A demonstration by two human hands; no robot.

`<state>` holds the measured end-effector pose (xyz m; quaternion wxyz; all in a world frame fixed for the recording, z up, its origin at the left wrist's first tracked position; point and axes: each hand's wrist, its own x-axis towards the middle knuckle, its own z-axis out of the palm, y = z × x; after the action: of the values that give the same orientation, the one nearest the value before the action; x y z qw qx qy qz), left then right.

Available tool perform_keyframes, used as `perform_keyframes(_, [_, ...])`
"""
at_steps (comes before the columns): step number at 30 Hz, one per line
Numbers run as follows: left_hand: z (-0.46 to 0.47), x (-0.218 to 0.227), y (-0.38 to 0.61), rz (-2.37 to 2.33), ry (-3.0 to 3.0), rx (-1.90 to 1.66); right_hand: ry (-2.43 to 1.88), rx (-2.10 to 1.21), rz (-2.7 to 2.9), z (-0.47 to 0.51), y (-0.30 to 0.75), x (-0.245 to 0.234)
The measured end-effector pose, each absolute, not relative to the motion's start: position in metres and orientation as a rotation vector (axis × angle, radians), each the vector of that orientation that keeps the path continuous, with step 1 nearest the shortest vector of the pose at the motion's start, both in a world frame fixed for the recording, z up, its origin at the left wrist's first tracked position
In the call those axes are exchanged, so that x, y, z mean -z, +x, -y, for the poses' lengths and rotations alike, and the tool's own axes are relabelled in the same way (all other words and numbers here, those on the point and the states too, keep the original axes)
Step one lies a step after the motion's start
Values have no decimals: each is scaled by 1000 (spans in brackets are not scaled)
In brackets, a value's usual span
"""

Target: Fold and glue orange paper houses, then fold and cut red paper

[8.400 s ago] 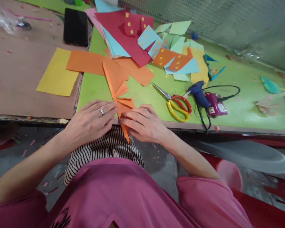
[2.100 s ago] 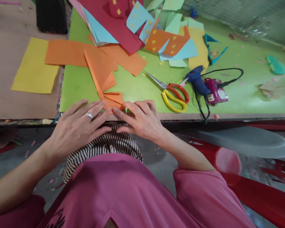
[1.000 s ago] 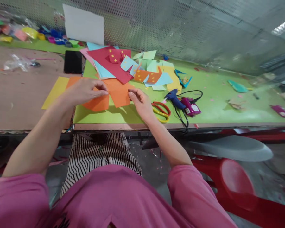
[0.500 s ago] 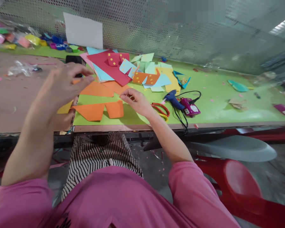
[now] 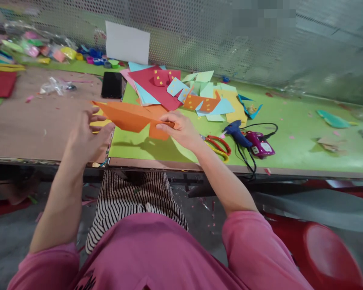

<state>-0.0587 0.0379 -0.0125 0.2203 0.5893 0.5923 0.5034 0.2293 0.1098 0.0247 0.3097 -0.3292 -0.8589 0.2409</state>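
Note:
My right hand (image 5: 181,129) pinches a folded orange paper piece (image 5: 130,116) and holds it lifted above the green mat (image 5: 145,147), its long point stretching left. My left hand (image 5: 86,137) hovers just left of that point with fingers spread, holding nothing. Behind the raised piece lies a pile of coloured paper sheets (image 5: 160,86), red, blue and orange, some dotted with small yellow squares.
Red and yellow scissors (image 5: 219,144) lie right of my right hand, then a blue glue gun (image 5: 236,132) with a magenta plug block (image 5: 260,145) and black cable. A black phone (image 5: 111,85) and white card (image 5: 127,43) stand further back. A red stool (image 5: 326,249) sits lower right.
The orange piece lay flat on the mat half a second ago; my right hand has since lifted it. My left hand dropped from the back of the table toward the paper's left tip.

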Motion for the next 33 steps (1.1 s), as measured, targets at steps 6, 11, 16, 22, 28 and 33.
perform_keyframes(6, [-34,-12,-18,-1468,1934,-1629,-843,-286,2153,-112,235,-23])
perform_keyframes(11, [-6,0,10,-1571,2854,-1347,-878,66,2256,-77,245,-12])
perform_keyframes(16, [8,27,21,-1431,2995,-1045,-777,278,2446,-38,260,15])
perform_keyframes(22, [7,23,11,-1187,2992,-869,-618,327,2653,-26,268,17])
perform_keyframes(28, [11,15,6,-1158,2908,-910,-652,234,2669,-25,270,18])
perform_keyframes(33, [14,14,9,-1167,2889,-869,-672,227,2580,-16,267,19])
